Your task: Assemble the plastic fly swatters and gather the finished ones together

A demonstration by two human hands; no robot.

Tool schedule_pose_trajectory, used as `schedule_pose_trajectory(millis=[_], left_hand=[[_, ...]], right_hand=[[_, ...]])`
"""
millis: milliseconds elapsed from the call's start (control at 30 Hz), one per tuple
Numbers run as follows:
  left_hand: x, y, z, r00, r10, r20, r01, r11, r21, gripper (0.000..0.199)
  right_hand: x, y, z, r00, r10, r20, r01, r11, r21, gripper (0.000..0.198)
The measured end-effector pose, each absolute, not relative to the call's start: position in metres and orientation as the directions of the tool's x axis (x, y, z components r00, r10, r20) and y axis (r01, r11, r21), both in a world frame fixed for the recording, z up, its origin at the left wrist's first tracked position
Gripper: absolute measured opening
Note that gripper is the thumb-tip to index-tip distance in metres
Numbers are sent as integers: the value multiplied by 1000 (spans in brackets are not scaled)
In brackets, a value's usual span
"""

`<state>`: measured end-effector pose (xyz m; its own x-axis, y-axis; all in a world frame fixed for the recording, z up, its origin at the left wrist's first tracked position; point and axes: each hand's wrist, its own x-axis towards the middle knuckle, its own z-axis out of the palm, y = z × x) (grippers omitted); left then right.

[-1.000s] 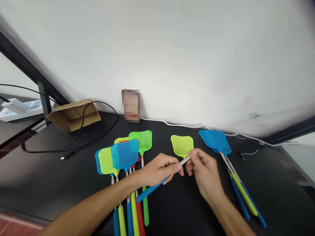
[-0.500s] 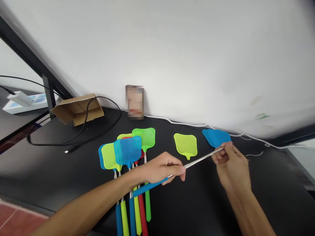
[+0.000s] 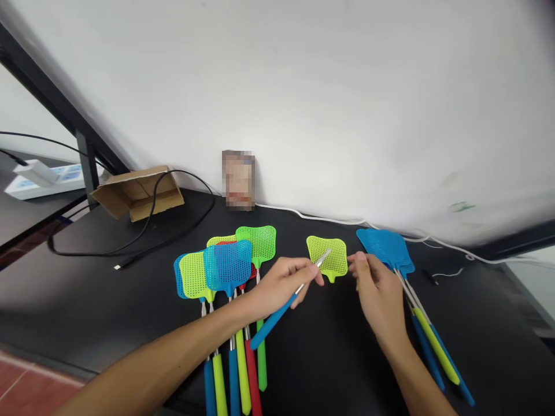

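Hands [image 3: 286, 283] [image 3: 380, 300] apart, blue-handled rod [image 3: 277, 316] diagonal, tip [image 3: 324, 256] away rightward.

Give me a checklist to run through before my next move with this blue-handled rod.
1. Left hand gripping the blue-handled rod: ok.
2. Right hand free: ok, it looks empty.
3. Loose yellow-green swatter head lying on the black table: ok.
4. Rod joined to the head's stem: not ok, the stem is bare.
5. Rod tip off the head's mesh: cannot tell, they overlap in view.
6. Right hand clear of the blue swatters beside it: cannot tell from this angle.
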<state>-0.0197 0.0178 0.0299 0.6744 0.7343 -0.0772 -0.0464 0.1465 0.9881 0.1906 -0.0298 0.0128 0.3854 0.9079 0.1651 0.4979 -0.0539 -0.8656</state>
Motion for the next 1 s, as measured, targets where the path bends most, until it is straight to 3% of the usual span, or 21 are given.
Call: schedule_pose_trajectory(millis=[100, 167, 233, 300, 433, 533, 600, 700, 800, 1000], left_hand=[[-19, 21, 27, 583, 808, -78, -98, 165, 981, 37], [-18, 21, 25, 567, 821, -69, -101, 152, 983, 38], [-17, 20, 24, 563, 825, -53, -83, 120, 989, 40], [-17, 18, 24, 566, 824, -42, -53, 88, 995, 42], [-17, 18, 25, 580, 814, -30, 11, 30, 1000, 43], [-18, 18, 26, 590, 807, -29, 35, 10, 999, 43], [-19, 18, 27, 607, 794, -33, 40, 11, 999, 42], [-20, 16, 29, 657, 753, -44, 67, -1, 998, 40], [-21, 13, 33, 704, 708, -55, 110, -32, 993, 38], [-21, 10, 34, 734, 675, -77, 149, -49, 988, 39]], right_hand=[[198, -16, 1, 312, 882, 352, 859, -104, -501, 58], [190, -11, -5, 276, 875, 397, 934, -146, -327, 71], [180, -8, -8, 263, 875, 406, 955, -176, -238, 78], [176, -6, -8, 262, 893, 365, 946, -162, -282, 70], [191, -6, -4, 288, 938, 194, 675, -55, -736, 47], [208, -9, 1, 299, 946, 125, 457, -27, -889, 45], [213, -13, 7, 333, 937, 106, 358, -22, -934, 43], [210, -18, 19, 387, 922, 28, 4, 28, -1000, 33], [200, -23, 27, 356, 932, -64, -306, 51, -951, 26], [189, -28, 30, 260, 964, -56, -418, 60, -906, 25]])
